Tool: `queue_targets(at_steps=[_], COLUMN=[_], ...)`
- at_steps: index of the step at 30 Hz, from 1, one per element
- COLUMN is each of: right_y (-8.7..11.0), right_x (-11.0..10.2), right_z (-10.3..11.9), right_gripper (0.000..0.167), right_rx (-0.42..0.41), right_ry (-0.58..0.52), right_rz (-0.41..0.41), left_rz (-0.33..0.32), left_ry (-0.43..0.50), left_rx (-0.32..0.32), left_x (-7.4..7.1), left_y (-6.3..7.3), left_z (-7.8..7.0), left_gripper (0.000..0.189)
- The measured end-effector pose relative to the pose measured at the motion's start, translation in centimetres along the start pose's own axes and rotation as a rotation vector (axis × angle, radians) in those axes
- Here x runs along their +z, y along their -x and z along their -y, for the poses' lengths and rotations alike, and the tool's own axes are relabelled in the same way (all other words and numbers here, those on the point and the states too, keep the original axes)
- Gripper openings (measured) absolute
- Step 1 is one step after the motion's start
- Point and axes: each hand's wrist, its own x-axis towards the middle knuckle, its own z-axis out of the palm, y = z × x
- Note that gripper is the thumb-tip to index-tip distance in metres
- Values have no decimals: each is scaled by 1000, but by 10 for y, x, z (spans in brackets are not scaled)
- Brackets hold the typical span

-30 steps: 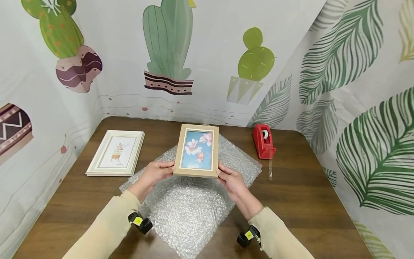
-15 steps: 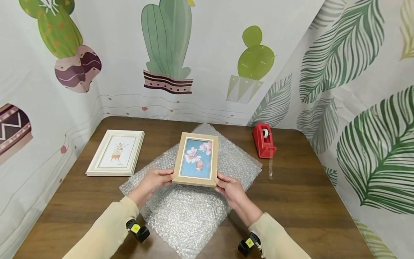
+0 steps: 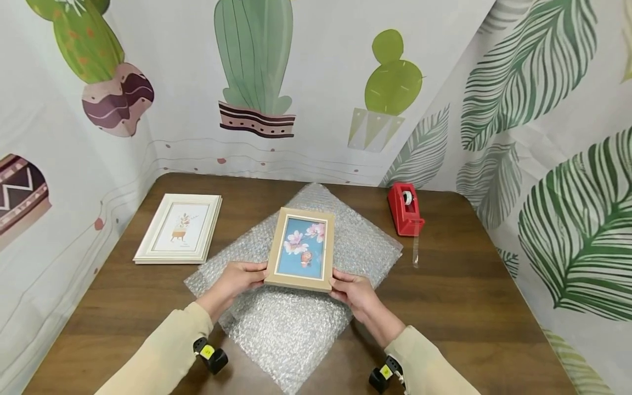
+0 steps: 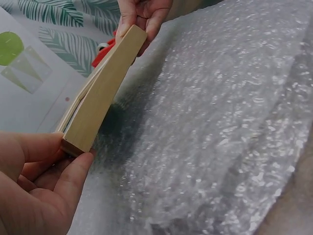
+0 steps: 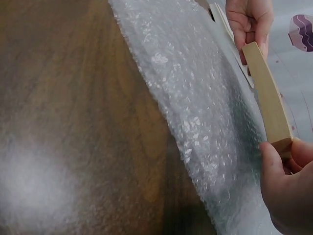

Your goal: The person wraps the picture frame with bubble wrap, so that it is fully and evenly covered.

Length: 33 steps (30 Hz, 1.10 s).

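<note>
Wooden frame (image 3: 301,249) in both hands, underside hidden above bubble wrap (image 3: 296,323)

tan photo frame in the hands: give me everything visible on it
The tan photo frame looks like light wood, rectangular, with a thin pale inner border around a blue picture of pink blossoms. It is face up, portrait. The left hand and right hand pinch its near corners. Its near edge is raised above the bubble wrap; whether the far edge touches is unclear.

No words, brands or numbers can be read anywhere here. The white picture frame (image 3: 179,228) carries a faint line under its drawing — too small to make out — and the yellow tags on the wrist cameras (image 3: 207,351) are just as unclear.
</note>
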Motion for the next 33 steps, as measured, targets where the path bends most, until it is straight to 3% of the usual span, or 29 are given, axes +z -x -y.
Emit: queue_targets(at_steps=[12,22,28,33], right_y=[-4,-8,-7,-6], right_x=[-8,-6,-8,-9], right_z=[-1,-7,-7,-5], right_gripper=[43,39,39,38], right_rx=[11,17,-13,-54], right_ry=[47,78,140,229], right_rz=[13,-4,-21,-9], left_rz=[-2,-16,9,58], left_ry=[43,-6,21,69], left_rx=[-26,-45,-26,35], left_x=[11,10,10,6], left_y=[-4,-4,-4,-9], left_z=[5,9,10,18], left_gripper=[41,38,39,39])
